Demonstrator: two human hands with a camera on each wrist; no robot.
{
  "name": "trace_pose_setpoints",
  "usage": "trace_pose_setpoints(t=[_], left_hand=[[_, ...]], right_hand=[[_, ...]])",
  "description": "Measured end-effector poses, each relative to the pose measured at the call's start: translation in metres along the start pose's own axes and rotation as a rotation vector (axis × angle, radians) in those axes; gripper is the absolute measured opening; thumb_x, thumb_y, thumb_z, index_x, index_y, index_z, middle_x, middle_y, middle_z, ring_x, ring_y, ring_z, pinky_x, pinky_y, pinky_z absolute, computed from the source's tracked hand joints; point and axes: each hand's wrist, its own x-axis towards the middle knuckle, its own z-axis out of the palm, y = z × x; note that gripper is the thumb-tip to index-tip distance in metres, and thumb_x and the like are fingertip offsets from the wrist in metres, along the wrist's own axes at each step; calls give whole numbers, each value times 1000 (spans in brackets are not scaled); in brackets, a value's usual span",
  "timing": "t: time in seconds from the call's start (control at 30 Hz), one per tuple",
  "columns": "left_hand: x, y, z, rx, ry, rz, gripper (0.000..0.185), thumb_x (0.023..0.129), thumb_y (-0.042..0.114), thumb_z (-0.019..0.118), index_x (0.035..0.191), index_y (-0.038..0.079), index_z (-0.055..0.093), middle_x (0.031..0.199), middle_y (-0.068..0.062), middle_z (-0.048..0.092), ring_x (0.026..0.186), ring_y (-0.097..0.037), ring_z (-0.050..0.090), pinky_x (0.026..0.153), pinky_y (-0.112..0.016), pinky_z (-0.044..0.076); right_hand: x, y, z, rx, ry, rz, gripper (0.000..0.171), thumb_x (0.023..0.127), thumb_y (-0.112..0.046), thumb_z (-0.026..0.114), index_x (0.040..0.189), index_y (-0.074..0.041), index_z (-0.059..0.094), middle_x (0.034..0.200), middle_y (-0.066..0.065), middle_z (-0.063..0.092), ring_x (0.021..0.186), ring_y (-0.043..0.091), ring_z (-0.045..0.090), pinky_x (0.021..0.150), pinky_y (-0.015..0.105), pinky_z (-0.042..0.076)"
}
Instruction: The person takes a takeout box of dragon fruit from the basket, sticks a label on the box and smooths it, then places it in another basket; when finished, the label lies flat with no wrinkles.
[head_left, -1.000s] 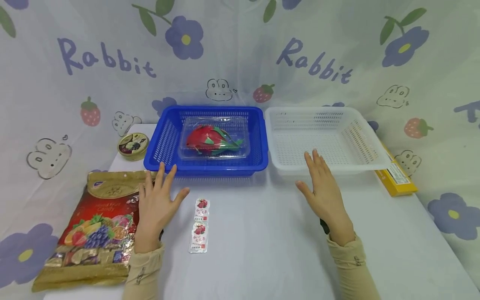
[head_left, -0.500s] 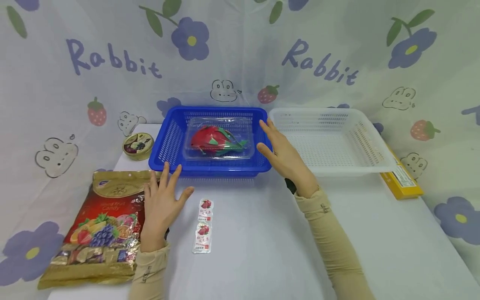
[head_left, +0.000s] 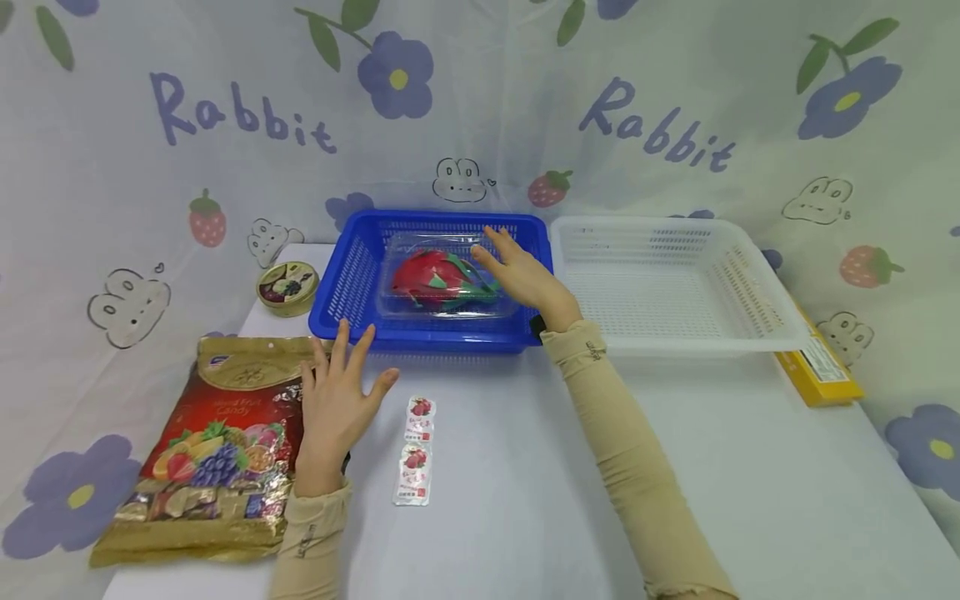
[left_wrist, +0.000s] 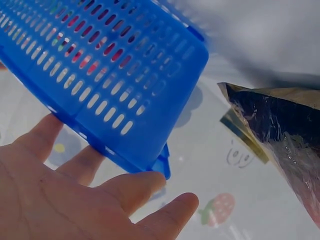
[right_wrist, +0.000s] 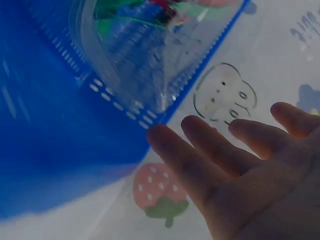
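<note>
A red dragon fruit point(head_left: 431, 279) with green scales lies inside a clear plastic box point(head_left: 495, 307), which sits in the blue basket point(head_left: 420, 340). Above the right end of that box hovers my right hand point(head_left: 525, 275), fingers straight and holding nothing. In the right wrist view its fingers point(right_wrist: 187, 160) stretch beside the basket's corner. My left hand point(head_left: 335, 421) is spread, with its fingertips near the basket's front-left rim; whether they touch it I cannot tell. To its right lie two dragon fruit stickers point(head_left: 415, 467), and a mixed fruit candy bag point(head_left: 217, 450) is on its left.
A white basket point(head_left: 678, 342) stands right of the blue one, with a yellow box point(head_left: 817, 371) partly under its right side. A round gold tin point(head_left: 287, 287) is left of the blue basket. A printed cloth point(head_left: 480, 100) hangs behind.
My right hand has swung left from in front of the white basket to over the clear box in the blue basket. The left hand has stayed spread in its place. The view has shifted slightly.
</note>
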Motion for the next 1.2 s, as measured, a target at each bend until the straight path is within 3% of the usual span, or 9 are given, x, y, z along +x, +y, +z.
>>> trace_pose_setpoints(t=[0.2, 0.33, 0.43, 0.57, 0.67, 0.9, 1.07, 1.2], left_hand=[[1, -3, 2, -1, -4, 2, 74, 94, 63, 44, 155, 27, 23, 164, -13, 8, 145, -53, -1, 111, -74, 7], [2, -3, 4, 5, 0, 8, 75, 93, 64, 43, 155, 27, 24, 164, -13, 8, 145, -53, -1, 111, -73, 7], [2, -3, 4, 4, 2, 10, 75, 93, 65, 43, 155, 27, 24, 164, -13, 8, 145, -54, 0, 112, -73, 7], [2, -3, 4, 2, 4, 10, 75, 93, 66, 42, 155, 27, 24, 164, -13, 8, 145, -54, 0, 111, -73, 8], [2, -4, 4, 0, 9, 7, 75, 93, 66, 41, 155, 27, 24, 164, -14, 9, 145, -54, 0, 111, -74, 8], [2, -5, 5, -7, 1, 0, 75, 93, 66, 41, 155, 27, 23, 164, -13, 8, 145, -53, -2, 111, -73, 7], [2, -5, 5, -1, 11, 8, 75, 93, 66, 41, 155, 27, 24, 164, -13, 9, 144, -54, 0, 111, -73, 8], [3, -5, 6, -2, 15, 9, 74, 93, 62, 45, 155, 27, 24, 164, -14, 9, 144, -54, 1, 111, -74, 8]], right_hand=[[24, 0, 9, -13, -68, 57, 83, 96, -65, 31, 157, -13, 8, 165, 12, 4, 152, 30, 1, 123, 49, 8], [31, 1, 11, -18, -141, 144, 90, 94, -66, 37, 157, -11, 4, 164, 14, -1, 152, 31, -3, 123, 51, 8], [33, 3, 14, -51, -209, 182, 98, 91, -64, 49, 157, -10, 0, 164, 15, -8, 152, 31, -6, 122, 52, 9], [34, 4, 19, -138, -284, 199, 113, 81, -50, 73, 157, -17, -5, 162, 13, -18, 151, 38, -3, 121, 55, 12], [33, 3, 23, -189, -317, 223, 124, 75, -37, 83, 156, -25, -9, 160, 8, -26, 150, 42, 4, 119, 57, 18], [27, 1, 33, -263, -240, 246, 133, 67, -17, 89, 156, -30, -8, 161, 6, -24, 138, 48, 35, 104, 53, 44], [29, 2, 40, -310, -172, 227, 134, 63, -12, 90, 156, -29, -4, 163, 11, -18, 134, 57, 32, 102, 59, 44], [31, 4, 40, -309, -162, 218, 128, 67, -8, 87, 156, -30, -2, 163, 11, -16, 136, 60, 25, 101, 62, 43]])
